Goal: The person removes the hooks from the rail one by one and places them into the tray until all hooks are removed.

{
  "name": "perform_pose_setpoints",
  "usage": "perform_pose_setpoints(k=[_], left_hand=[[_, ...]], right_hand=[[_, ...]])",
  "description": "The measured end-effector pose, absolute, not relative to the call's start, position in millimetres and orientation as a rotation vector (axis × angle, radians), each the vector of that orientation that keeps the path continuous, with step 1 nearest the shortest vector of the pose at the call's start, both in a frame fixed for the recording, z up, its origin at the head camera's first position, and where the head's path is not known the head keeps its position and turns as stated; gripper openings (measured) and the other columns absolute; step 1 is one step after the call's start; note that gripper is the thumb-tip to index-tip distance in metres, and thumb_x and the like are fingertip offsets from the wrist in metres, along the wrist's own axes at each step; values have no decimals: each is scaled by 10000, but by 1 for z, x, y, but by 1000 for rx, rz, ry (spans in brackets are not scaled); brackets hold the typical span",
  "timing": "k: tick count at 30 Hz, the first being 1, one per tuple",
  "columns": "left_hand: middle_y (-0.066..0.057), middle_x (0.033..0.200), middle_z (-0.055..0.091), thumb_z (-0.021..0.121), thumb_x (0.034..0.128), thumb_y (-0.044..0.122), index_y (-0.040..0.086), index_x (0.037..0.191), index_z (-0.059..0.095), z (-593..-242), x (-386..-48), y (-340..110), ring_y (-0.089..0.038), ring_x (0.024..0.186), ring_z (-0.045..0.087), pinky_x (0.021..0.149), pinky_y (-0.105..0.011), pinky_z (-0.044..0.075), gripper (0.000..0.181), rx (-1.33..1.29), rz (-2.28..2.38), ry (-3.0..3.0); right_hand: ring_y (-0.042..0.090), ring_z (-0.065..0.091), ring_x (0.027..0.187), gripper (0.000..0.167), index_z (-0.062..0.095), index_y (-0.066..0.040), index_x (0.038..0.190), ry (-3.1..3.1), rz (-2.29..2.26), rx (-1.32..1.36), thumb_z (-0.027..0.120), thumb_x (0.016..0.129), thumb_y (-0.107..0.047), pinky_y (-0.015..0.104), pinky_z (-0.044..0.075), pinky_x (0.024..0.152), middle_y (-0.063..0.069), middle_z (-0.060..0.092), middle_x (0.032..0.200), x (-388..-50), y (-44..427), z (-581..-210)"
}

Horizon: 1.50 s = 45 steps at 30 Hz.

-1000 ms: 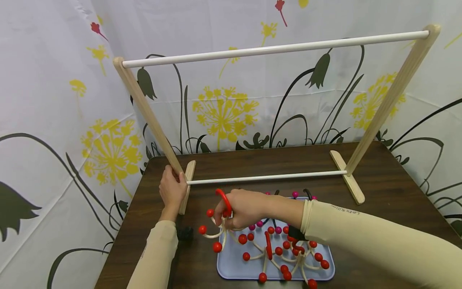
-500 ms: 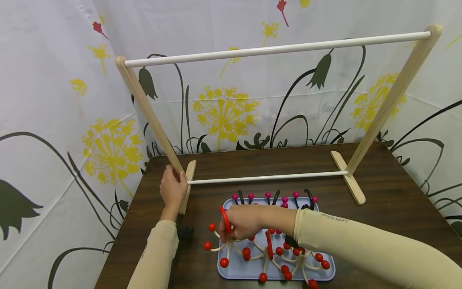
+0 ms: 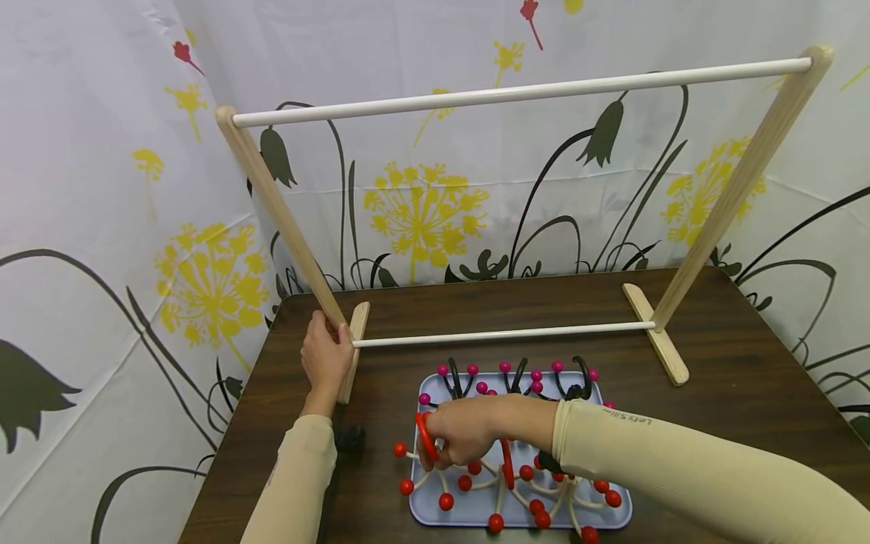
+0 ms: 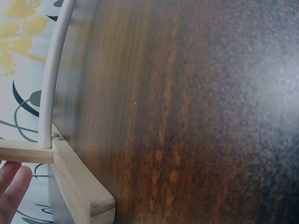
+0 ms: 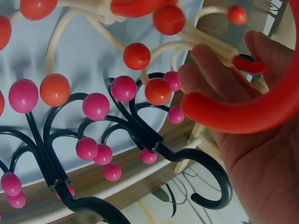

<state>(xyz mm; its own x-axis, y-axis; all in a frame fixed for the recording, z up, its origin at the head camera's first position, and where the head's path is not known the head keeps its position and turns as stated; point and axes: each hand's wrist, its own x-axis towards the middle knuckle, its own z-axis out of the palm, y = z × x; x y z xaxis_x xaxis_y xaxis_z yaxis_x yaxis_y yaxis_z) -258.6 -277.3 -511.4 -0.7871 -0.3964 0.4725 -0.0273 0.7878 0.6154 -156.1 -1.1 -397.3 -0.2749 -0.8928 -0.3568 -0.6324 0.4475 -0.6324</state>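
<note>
My right hand [image 3: 462, 434] pinches a red-hooked hanger [image 3: 425, 437] over the left part of the blue tray [image 3: 435, 516]. Cream arms tipped with red balls spread out below its hook. The right wrist view shows the fingers beside the cream stem, with the red hook [image 5: 243, 119] passing across the palm. At the far left, my left hand [image 3: 326, 355] holds the bottom of the wooden upright [image 3: 282, 215] of a rack. In the left wrist view, fingertips [image 4: 18, 189] show by that upright; the thumb is out of sight there.
More red-hooked hangers [image 3: 507, 462] lie on the tray's front half. Behind them are several black-hooked hangers [image 5: 205, 161] with pink balls. A white top rail [image 3: 516, 94] and a white lower rail [image 3: 503, 335] span the rack. A small black object [image 3: 350, 438] lies left of the tray.
My right hand has lowered the red-hooked hanger and brought it slightly right, onto the tray's left side. The left hand has stayed at the upright.
</note>
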Motion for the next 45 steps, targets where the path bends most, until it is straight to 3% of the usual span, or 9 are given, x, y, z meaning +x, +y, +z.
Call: perform_pose_setpoints(k=[9, 15, 30, 39, 45], left_hand=[[-126, 861, 566, 644, 904, 183, 55, 1023, 524, -511, -258, -277, -389, 731, 590, 618, -552, 425, 211, 316, -806, -2369], [-127, 852, 570, 644, 906, 176, 56, 1014, 523, -511, -259, -278, -382, 723, 593, 615, -553, 426, 201, 315, -809, -2364], [-118, 839, 561, 642, 898, 181, 61, 994, 522, -512, -257, -282, -378, 715, 584, 613, -550, 420, 194, 333, -812, -2359], [-113, 848, 576, 644, 904, 196, 65, 1008, 530, -513, -255, -286, -367, 719, 594, 613, -548, 426, 202, 342, -814, -2369], [-120, 872, 589, 662, 896, 146, 50, 1009, 542, -511, -253, -293, -345, 754, 601, 648, -538, 429, 191, 308, -838, -2383]], right_hand=[[25, 554, 773, 179, 727, -201, 1074, 2017, -418, -1199, 705, 901, -165, 199, 469, 697, -139, 614, 939, -157, 4, -394], [43, 534, 712, 33, 716, -185, 936, 2021, -396, -1172, 687, 921, -178, 200, 464, 662, -124, 595, 825, -158, 8, -387], [46, 574, 677, 89, 729, -161, 908, 2163, -531, -1166, 649, 945, -153, 217, 486, 653, -108, 642, 799, -166, 26, -351], [21, 622, 845, 143, 749, -155, 1032, 2267, -635, -1204, 635, 959, -199, 246, 499, 779, -141, 675, 919, -178, 58, -322], [51, 617, 795, 211, 727, -128, 1131, 2322, -767, -1167, 619, 970, -214, 274, 514, 757, -89, 694, 953, -188, 94, -313]])
